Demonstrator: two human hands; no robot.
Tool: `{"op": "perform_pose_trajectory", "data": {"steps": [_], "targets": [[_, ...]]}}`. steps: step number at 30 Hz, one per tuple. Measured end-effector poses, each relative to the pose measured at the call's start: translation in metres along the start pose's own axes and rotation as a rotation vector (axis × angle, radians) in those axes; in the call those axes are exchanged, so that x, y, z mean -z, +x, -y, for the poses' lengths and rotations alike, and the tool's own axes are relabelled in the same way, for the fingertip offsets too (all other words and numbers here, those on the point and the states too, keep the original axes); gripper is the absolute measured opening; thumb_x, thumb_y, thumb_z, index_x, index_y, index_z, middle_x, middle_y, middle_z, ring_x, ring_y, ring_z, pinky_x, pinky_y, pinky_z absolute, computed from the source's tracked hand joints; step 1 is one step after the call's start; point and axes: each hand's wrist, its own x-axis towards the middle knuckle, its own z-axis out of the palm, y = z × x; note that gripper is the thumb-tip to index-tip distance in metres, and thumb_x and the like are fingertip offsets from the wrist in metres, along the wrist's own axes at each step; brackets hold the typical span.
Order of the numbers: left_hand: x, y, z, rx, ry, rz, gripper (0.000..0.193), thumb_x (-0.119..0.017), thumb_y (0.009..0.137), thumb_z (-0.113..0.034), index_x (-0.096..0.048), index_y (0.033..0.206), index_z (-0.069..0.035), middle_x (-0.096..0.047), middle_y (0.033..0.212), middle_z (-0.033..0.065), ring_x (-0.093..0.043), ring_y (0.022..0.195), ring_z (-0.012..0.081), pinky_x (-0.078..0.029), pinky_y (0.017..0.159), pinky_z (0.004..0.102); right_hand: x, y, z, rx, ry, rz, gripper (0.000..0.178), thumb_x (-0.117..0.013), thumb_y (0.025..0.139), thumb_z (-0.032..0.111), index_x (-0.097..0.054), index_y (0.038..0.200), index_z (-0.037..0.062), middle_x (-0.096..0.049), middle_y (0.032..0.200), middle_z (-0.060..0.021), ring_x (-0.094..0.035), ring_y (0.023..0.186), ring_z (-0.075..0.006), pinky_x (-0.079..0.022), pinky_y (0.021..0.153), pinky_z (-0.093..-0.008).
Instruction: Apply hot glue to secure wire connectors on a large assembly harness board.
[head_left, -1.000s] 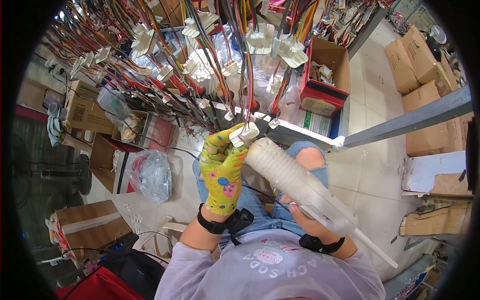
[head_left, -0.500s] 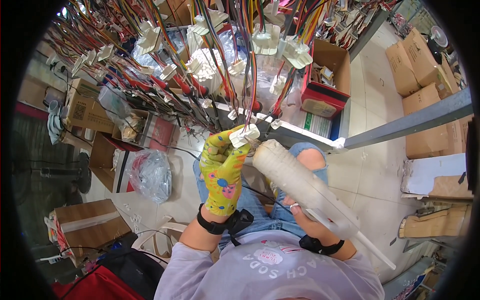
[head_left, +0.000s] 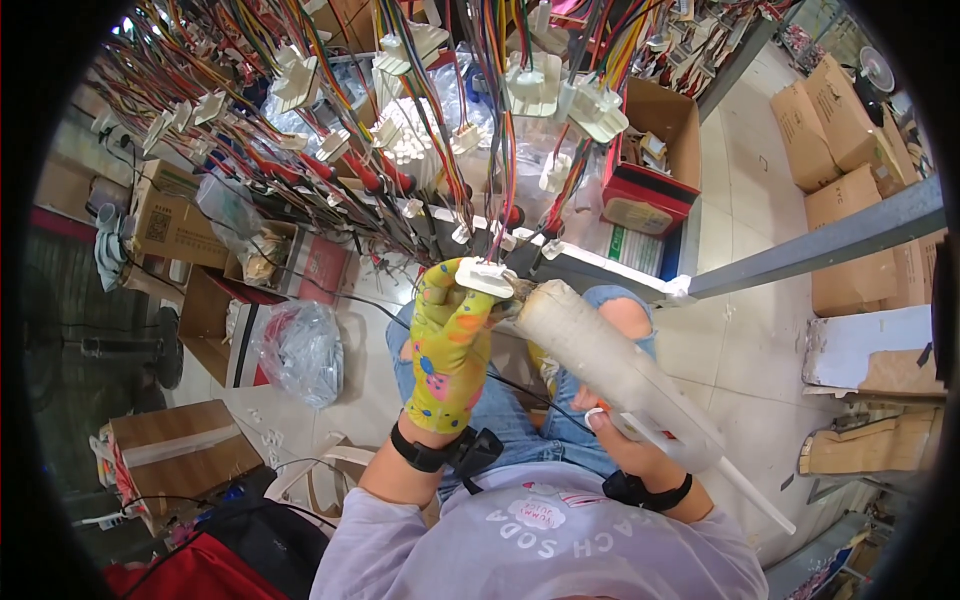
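Observation:
My left hand (head_left: 447,340), in a yellow-green patterned glove, is closed with its fingertips round a white plastic connector (head_left: 486,277). Thin coloured wires run up from that connector into the hanging bundles. My bare right hand (head_left: 625,440) is wrapped round the handle of a hot glue gun (head_left: 610,355), whose thick body is pale and wrapped. A white glue stick (head_left: 757,498) sticks out of the gun's back end. The gun's tip lies right beside the connector, close to my left fingers; whether it touches cannot be made out.
Many wire bundles with white connectors (head_left: 532,82) hang ahead over a metal-edged rack. A red open carton (head_left: 652,160) stands at its right end. Clear plastic bags (head_left: 298,352) and cardboard boxes (head_left: 185,450) lie to the left. A metal bar (head_left: 820,238) juts in from the right; more cartons (head_left: 850,240) stand behind it.
My left hand has shifted slightly right, and the connector has tilted to show more of its edge. The glue gun has moved a little right, its tip still by the connector.

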Motion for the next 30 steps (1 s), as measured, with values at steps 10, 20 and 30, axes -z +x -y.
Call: {"op": "perform_pose_trajectory", "data": {"steps": [10, 20, 30], "targets": [[0.011, -0.003, 0.000, 0.306, -0.347, -0.017, 0.035, -0.058, 0.087, -0.015, -0.053, 0.120, -0.008, -0.060, 0.106, 0.0059, -0.058, 0.093, 0.0157, -0.046, 0.081, 0.0300, 0.000, -0.005, -0.002, -0.045, -0.091, -0.088, 0.038, -0.071, 0.075, 0.006, -0.059, 0.111, 0.0002, -0.065, 0.100, -0.0116, -0.065, 0.091, -0.0225, -0.051, 0.080, -0.0295], [0.015, -0.001, -0.003, 0.361, -0.459, -0.037, 0.043, -0.046, 0.091, -0.029, -0.054, 0.122, 0.000, -0.064, 0.108, 0.0131, -0.061, 0.099, 0.0238, -0.048, 0.089, 0.0401, 0.003, -0.008, 0.001, -0.105, -0.239, 0.078, 0.034, -0.055, 0.085, 0.002, -0.051, 0.119, -0.0015, -0.064, 0.100, -0.0107, -0.061, 0.097, -0.0200, -0.046, 0.088, -0.0331], [0.008, -0.004, -0.012, 0.379, -0.358, -0.073, 0.034, -0.058, 0.088, -0.019, -0.052, 0.119, -0.006, -0.061, 0.097, 0.0055, -0.058, 0.084, 0.0146, -0.048, 0.075, 0.0275, -0.002, -0.005, 0.003, -0.086, -0.168, -0.033, 0.017, -0.055, 0.084, 0.000, -0.061, 0.100, -0.0006, -0.065, 0.091, -0.0112, -0.062, 0.089, -0.0214, -0.049, 0.082, -0.0346]]}}
